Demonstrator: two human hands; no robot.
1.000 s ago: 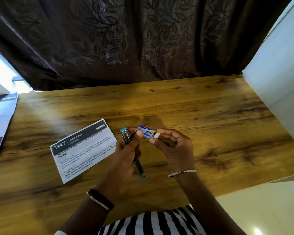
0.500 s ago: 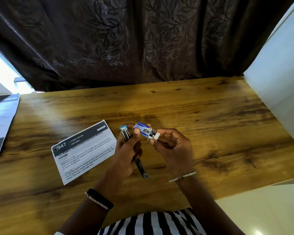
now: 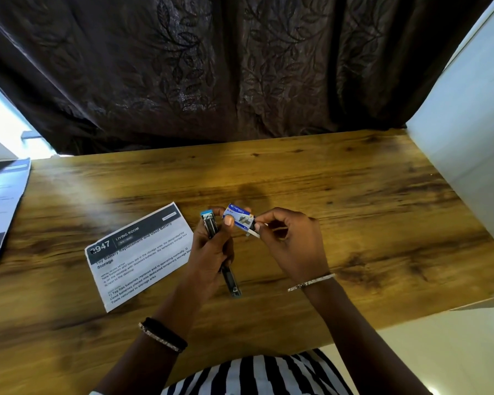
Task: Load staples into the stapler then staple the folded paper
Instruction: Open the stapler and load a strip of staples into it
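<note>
- Head view: the folded paper [image 3: 139,255] lies flat on the wooden table [image 3: 354,212].
- Just right of the paper, the left hand [image 3: 211,252] is closed around the opened stapler [image 3: 210,228], its thumb also pressing the staple box [image 3: 238,218].
- Further right of the paper, the right hand [image 3: 293,243] pinches the box's white inner tray [image 3: 254,231] with curled fingertips.
</note>
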